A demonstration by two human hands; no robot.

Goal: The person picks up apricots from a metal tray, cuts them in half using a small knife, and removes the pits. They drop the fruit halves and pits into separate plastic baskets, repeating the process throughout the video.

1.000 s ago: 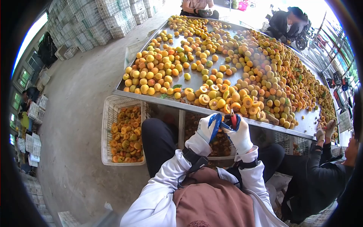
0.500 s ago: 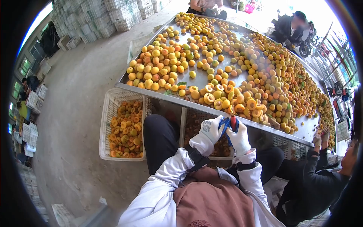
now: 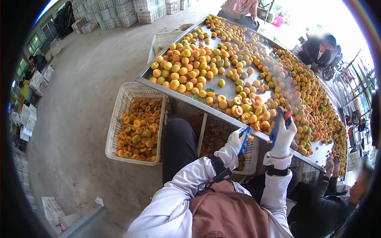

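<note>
My left hand (image 3: 239, 139), in a white glove with a blue palm, is low in front of the table edge, fingers closed on a small orange apricot piece. It hangs over a white crate (image 3: 251, 159) under the table. My right hand (image 3: 282, 134), gloved the same way, is raised at the table's near rim and closed around a red-handled cutting tool (image 3: 286, 114). Just beyond both hands lie halved apricots (image 3: 243, 112) on the metal table (image 3: 171, 92), with whole apricots (image 3: 186, 67) heaped further back.
A white crate (image 3: 119, 119) of halved apricots stands on the floor to my left. A co-worker in dark clothes (image 3: 337, 190) sits at my right with hands at the table. Two more people work at the far end. Stacked crates (image 3: 119, 12) line the back wall.
My hands, held together at the table edge, have come apart. The right hand rose toward the table with the tool and the left dropped over the lower crate. My view swung left.
</note>
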